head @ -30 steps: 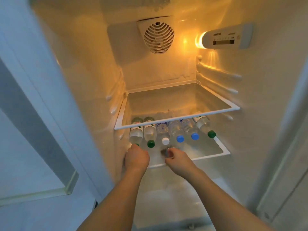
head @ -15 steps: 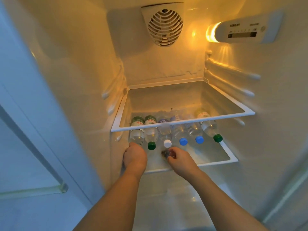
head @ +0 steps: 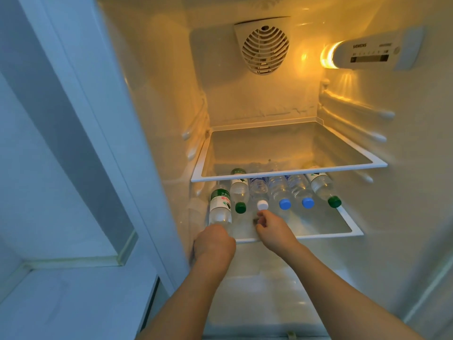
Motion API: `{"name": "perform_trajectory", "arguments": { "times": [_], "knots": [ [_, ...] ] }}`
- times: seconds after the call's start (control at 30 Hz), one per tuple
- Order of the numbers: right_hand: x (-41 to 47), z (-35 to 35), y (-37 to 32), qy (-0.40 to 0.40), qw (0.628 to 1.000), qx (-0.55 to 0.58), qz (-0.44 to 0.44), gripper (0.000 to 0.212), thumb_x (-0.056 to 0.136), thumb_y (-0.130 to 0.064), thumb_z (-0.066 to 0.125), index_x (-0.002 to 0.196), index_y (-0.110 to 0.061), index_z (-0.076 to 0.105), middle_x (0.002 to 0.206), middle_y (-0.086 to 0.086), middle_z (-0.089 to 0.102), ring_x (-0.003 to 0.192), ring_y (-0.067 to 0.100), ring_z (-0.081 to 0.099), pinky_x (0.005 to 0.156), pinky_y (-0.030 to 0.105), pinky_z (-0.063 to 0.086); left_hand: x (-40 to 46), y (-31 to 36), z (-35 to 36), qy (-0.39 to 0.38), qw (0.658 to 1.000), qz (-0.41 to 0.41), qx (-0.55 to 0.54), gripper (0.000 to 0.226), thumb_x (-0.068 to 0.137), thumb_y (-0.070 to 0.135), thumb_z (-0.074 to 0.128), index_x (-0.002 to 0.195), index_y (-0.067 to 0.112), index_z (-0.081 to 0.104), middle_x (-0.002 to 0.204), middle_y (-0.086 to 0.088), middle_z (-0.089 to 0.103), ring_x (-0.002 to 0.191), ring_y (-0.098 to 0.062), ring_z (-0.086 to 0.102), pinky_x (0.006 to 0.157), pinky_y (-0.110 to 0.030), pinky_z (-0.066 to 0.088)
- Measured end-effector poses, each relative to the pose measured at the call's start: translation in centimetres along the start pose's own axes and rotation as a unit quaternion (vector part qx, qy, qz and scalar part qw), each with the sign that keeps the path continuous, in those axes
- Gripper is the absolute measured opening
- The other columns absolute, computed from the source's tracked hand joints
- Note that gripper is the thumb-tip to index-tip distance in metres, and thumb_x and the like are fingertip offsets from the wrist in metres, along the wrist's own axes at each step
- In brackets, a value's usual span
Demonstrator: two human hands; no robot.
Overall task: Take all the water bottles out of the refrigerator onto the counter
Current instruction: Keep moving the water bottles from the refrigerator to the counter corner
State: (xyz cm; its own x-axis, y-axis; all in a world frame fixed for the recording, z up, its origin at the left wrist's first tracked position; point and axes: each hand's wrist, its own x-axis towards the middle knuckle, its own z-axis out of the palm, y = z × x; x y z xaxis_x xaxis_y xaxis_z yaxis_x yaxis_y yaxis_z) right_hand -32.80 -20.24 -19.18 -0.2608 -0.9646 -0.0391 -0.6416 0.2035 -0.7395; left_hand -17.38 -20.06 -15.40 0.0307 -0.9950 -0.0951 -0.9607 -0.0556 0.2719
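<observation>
Open refrigerator (head: 269, 106) filling the centre and right of the frame, lit amber from a lamp and control panel (head: 367, 54) at upper right, round fan grille (head: 265, 49) at upper centre. Two glass shelves with white rims inside: upper shelf (head: 289, 175) at mid-frame, bare on top; lower shelf (head: 353, 231) just under it, carrying every bottle in sight.

Six water bottles counted, all clear plastic, all lying on their sides with caps toward the bottom of the frame. Five in a tight row, partly tucked beneath the upper shelf's front rim: from left to right, a green-capped bottle (head: 239, 192), a white-capped bottle (head: 259, 190), two blue-capped bottles (head: 279, 191) (head: 300, 188), and a second green-capped one (head: 322, 186) at the right end, angled slightly outward. Sixth one, the green-labelled bottle (head: 220, 207), drawn further forward at the left end of the lower shelf, label with white print, water visible through the clear wall, cap end hidden.

Left hand (head: 214, 244) at lower centre-left, fingers curled round the near end of the green-labelled bottle, gripping it at the shelf's front edge. Right hand (head: 274, 231) just to the right, over the front of the lower shelf, fingertips (head: 263, 214) pinched together right below the white cap; touching the cap or just short of it, cannot tell. Small dark shape beside the fingers, too blurred to name.

Pale door (head: 73, 168) with a bin ledge along the left side of the frame.
</observation>
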Motion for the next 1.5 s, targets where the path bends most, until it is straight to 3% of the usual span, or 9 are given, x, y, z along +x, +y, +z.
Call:
{"name": "perform_trajectory", "arguments": {
  "times": [0.27, 0.43, 0.67, 0.8, 0.93, 1.03, 1.17, 1.33, 1.5],
  "knots": [
    [1.7, 1.3, -3.4, -0.017, 0.996, -0.029, -0.079, 0.055, 0.095, -0.017, 0.048, 0.147, -0.026, 0.029, 0.131, 0.011, 0.055, 0.112, 0.03, 0.056, 0.088, 0.036, 0.046, -5.4, -0.9, -3.8, 0.055, 0.997, 0.043, 0.027, 0.022, 0.089, 0.026, 0.054, 0.108, 0.014, 0.061, 0.101, -0.004, 0.066, 0.08, -0.021, 0.057, 0.062, -0.026, 0.039],
    [4.2, 2.7, -4.6, -0.028, 0.997, -0.04, -0.052, 0.039, 0.093, -0.019, 0.051, 0.131, -0.019, 0.044, 0.12, 0.015, 0.06, 0.105, 0.034, 0.057, 0.083, 0.039, 0.049, -7.7, -2.3, -5.7, 0.101, 0.992, 0.069, 0.023, 0.019, 0.092, 0.03, 0.046, 0.102, 0.015, 0.05, 0.08, 0.001, 0.047, 0.071, -0.019, 0.045, 0.057, -0.026, 0.034],
    [4.8, 3.9, -4.3, -0.02, 0.997, -0.068, -0.035, 0.026, 0.088, -0.015, 0.053, 0.111, -0.025, 0.044, 0.109, 0.015, 0.049, 0.088, 0.033, 0.053, 0.076, 0.037, 0.047, -9.3, -3.1, -6.9, 0.151, 0.983, 0.098, 0.025, 0.023, 0.096, 0.041, 0.04, 0.091, 0.019, 0.034, 0.065, 0.008, 0.032, 0.062, -0.013, 0.041, 0.05, -0.025, 0.029],
    [2.6, 3.5, -4.1, 0.061, 0.993, -0.094, -0.04, 0.022, 0.09, -0.012, 0.048, 0.105, -0.025, 0.037, 0.106, 0.013, 0.043, 0.079, 0.034, 0.049, 0.069, 0.038, 0.045, -9.4, -3.1, -6.9, 0.161, 0.981, 0.104, 0.021, 0.023, 0.096, 0.039, 0.041, 0.09, 0.019, 0.033, 0.064, 0.008, 0.033, 0.055, -0.012, 0.036, 0.046, -0.024, 0.027],
    [0.1, 0.8, -5.0, 0.158, 0.973, -0.105, -0.133, 0.017, 0.095, -0.024, 0.05, 0.109, -0.02, 0.041, 0.098, 0.008, 0.056, 0.085, 0.034, 0.055, 0.061, 0.034, 0.037, -9.1, -3.0, -6.7, 0.177, 0.978, 0.112, 0.016, 0.019, 0.095, 0.033, 0.042, 0.09, 0.018, 0.032, 0.062, 0.007, 0.032, 0.059, -0.018, 0.041, 0.047, -0.028, 0.028],
    [-1.7, -1.3, -6.0, 0.184, 0.967, -0.085, -0.152, 0.018, 0.094, -0.029, 0.051, 0.107, -0.02, 0.041, 0.088, 0.004, 0.058, 0.081, 0.033, 0.058, 0.06, 0.036, 0.042, -8.8, -3.0, -6.2, 0.188, 0.973, 0.129, 0.014, 0.015, 0.097, 0.033, 0.04, 0.092, 0.018, 0.036, 0.065, 0.006, 0.039, 0.058, -0.017, 0.042, 0.044, -0.026, 0.024],
    [-3.4, -3.0, -6.8, 0.21, 0.969, -0.013, -0.131, 0.016, 0.091, -0.032, 0.051, 0.099, -0.027, 0.039, 0.081, 0.002, 0.056, 0.078, 0.032, 0.056, 0.06, 0.036, 0.042, -8.4, -3.4, -5.7, 0.205, 0.964, 0.168, 0.005, 0.022, 0.1, 0.039, 0.037, 0.109, 0.02, 0.043, 0.085, 0.003, 0.054, 0.068, -0.017, 0.047, 0.055, -0.027, 0.033],
    [-5.1, -5.0, -7.7, 0.248, 0.96, 0.008, -0.127, 0.016, 0.087, -0.035, 0.054, 0.097, -0.028, 0.044, 0.082, 0.005, 0.059, 0.08, 0.029, 0.054, 0.065, 0.037, 0.046, -8.5, -4.0, -5.7, 0.225, 0.946, 0.232, -0.006, 0.028, 0.101, 0.041, 0.035, 0.119, 0.02, 0.041, 0.09, 0.007, 0.044, 0.071, -0.014, 0.045, 0.058, -0.022, 0.033],
    [-7.2, -7.0, -8.5, 0.27, 0.956, 0.01, -0.116, 0.024, 0.084, -0.037, 0.058, 0.101, -0.021, 0.051, 0.083, 0.002, 0.06, 0.081, 0.027, 0.055, 0.064, 0.034, 0.045, -9.1, -4.4, -6.7, 0.254, 0.934, 0.248, -0.038, 0.025, 0.098, 0.04, 0.041, 0.106, 0.016, 0.045, 0.084, 0.003, 0.047, 0.067, -0.018, 0.049, 0.056, -0.026, 0.034]
  ]
}}
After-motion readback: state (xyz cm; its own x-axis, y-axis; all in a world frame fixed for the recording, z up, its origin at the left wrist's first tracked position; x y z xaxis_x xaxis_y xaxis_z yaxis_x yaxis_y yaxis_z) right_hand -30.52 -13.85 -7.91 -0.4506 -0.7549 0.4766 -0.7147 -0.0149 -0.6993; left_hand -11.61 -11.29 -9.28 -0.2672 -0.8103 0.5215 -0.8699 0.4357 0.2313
